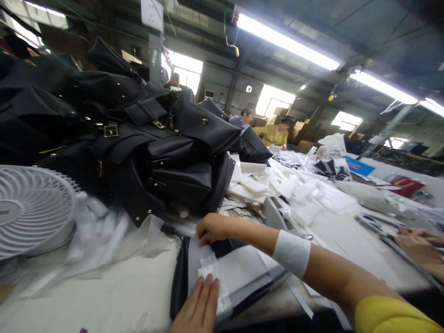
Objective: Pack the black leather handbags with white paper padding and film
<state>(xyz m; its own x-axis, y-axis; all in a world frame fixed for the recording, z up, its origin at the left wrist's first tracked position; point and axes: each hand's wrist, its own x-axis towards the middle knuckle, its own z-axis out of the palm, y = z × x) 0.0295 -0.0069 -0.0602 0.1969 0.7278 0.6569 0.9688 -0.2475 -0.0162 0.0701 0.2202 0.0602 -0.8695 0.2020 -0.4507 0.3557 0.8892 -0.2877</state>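
A black leather bag (178, 282) lies on the table at the bottom centre, largely covered by a thin white sheet (197, 252) and translucent wrapping (243, 270). My right hand (215, 228) reaches in from the right, its fingers curled and pinching the sheet's upper edge. A white band (292, 253) circles that forearm. Flat on the wrapping's lower left part rests my left hand (199, 305), fingers stretched out side by side. Its thumb is not visible. My right hand and forearm hide part of the bag.
Black bags with gold buckles (166, 138) form a tall pile behind my hands. A grey fan (31, 208) stands left, beside plastic wrapping (100, 231). White packing pieces (256, 180) and a grey tape dispenser (277, 212) lie to the right. Another person's hands (421, 247) show at far right.
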